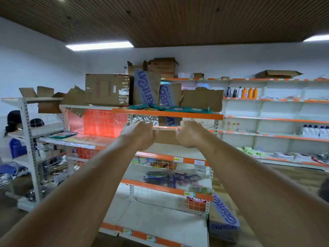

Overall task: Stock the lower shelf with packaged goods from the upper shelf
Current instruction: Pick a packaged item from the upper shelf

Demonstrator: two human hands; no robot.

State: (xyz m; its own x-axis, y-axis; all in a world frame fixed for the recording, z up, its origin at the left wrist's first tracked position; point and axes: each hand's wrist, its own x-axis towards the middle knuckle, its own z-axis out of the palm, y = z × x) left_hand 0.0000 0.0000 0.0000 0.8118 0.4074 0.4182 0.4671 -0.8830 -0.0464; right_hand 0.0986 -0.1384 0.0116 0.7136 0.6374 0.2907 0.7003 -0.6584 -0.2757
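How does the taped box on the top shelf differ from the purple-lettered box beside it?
The taped box is intact and sealed, with red print; the purple-lettered box is torn open with ragged edges. Both are brown cardboard on the top shelf.

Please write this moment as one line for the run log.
left hand: grips cardboard box | right hand: grips same box | box: under top shelf | teal packets: lying on top shelf
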